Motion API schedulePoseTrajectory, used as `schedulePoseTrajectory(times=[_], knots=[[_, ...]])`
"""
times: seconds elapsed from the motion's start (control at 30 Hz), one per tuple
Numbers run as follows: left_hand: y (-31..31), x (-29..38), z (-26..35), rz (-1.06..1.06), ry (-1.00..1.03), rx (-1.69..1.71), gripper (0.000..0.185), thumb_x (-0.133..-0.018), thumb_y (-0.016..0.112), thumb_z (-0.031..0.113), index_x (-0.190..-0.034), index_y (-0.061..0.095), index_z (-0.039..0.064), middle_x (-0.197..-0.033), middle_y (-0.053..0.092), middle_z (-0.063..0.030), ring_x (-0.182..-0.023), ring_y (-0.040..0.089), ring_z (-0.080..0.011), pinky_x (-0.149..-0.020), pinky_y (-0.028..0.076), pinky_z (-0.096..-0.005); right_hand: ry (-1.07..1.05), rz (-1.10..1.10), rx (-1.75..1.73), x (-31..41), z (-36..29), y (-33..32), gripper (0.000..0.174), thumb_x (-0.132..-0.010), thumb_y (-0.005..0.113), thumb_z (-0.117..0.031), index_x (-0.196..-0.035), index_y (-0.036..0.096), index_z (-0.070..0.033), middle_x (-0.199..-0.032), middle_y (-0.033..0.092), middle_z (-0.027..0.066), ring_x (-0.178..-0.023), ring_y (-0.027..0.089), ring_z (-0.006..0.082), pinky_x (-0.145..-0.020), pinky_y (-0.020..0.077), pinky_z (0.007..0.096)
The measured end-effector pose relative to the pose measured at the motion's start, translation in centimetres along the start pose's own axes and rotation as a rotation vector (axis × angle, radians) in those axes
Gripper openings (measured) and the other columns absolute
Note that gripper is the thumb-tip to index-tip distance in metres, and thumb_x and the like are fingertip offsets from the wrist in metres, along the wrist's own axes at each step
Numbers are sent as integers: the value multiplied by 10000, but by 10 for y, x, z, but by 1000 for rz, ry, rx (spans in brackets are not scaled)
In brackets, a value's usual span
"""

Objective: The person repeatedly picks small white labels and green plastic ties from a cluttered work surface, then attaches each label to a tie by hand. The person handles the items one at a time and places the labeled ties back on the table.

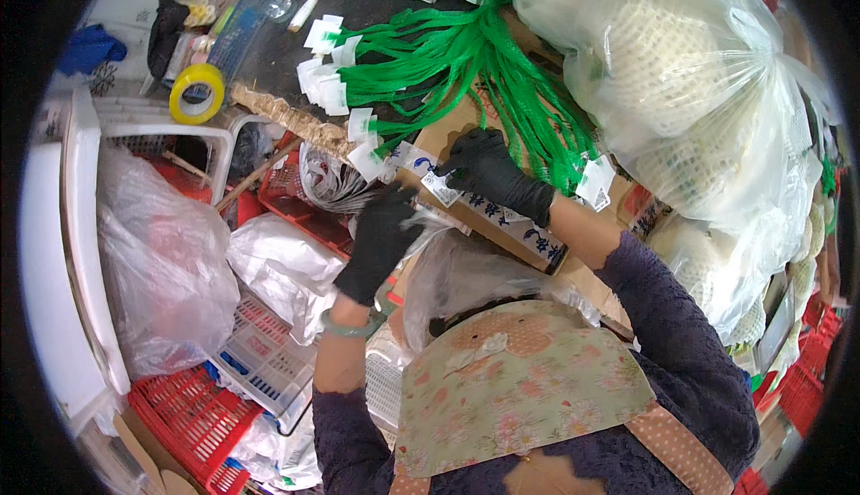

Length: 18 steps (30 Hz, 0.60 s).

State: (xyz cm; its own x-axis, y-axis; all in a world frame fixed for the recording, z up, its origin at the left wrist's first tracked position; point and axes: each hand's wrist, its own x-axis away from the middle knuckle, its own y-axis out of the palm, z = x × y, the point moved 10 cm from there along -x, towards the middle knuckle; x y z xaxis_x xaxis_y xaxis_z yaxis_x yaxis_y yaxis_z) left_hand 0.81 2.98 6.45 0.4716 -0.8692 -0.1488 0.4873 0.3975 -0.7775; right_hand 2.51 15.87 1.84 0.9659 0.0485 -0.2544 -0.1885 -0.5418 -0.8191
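My left hand (386, 243), in a black glove, is closed on the gathered edge of a clear plastic bag (463, 266) that hangs down in front of the floral apron. To its right, my right hand (494, 172), also black-gloved, lies over a taped cardboard box (500, 223), its fingertips at a small white printed tag (441, 189). Whether the fingers pinch the tag cannot be told. Beyond the hands a large bundle of green mesh net sleeves (463, 58) spreads over the box and the dark tabletop, with white tags at the ends.
Bulky plastic bags of white foam netting (672, 85) fill the right side. A roll of yellow tape (196, 94), a white-handled knife (304, 14) and a blue basket (248, 21) are at upper left. Below stand a red plastic basket (195, 421) and a filled plastic bag (164, 273).
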Motion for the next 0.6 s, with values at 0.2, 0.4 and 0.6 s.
schedulePoseTrajectory(times=[0.2,0.4,0.6], knots=[[42,5,2,-185,-254,235,232,-737,641,90,-934,574,-11,-1106,561,-173,-938,551,-293,-797,445,-375,59,-49,-47,0,9,-3,193,-706,631,-271,-800,681,-109,-783,596,133,-770,558,299,-695,406,434],[-25,71,-60,24,-632,458,282,-762,638,79,-1029,598,-3,-905,641,-68,-823,576,-116,-728,461,-277,233,-409,54,47,41,-63,189,-792,605,-181,-921,643,-49,-884,619,167,-825,588,311,-721,468,377],[-23,65,-107,193,-581,914,230,-803,605,71,-1023,622,5,-892,649,-40,-791,570,-96,-715,453,-246,208,-290,-14,3,2,-101,236,-780,607,-185,-977,648,-63,-891,637,142,-814,607,305,-690,482,365]])
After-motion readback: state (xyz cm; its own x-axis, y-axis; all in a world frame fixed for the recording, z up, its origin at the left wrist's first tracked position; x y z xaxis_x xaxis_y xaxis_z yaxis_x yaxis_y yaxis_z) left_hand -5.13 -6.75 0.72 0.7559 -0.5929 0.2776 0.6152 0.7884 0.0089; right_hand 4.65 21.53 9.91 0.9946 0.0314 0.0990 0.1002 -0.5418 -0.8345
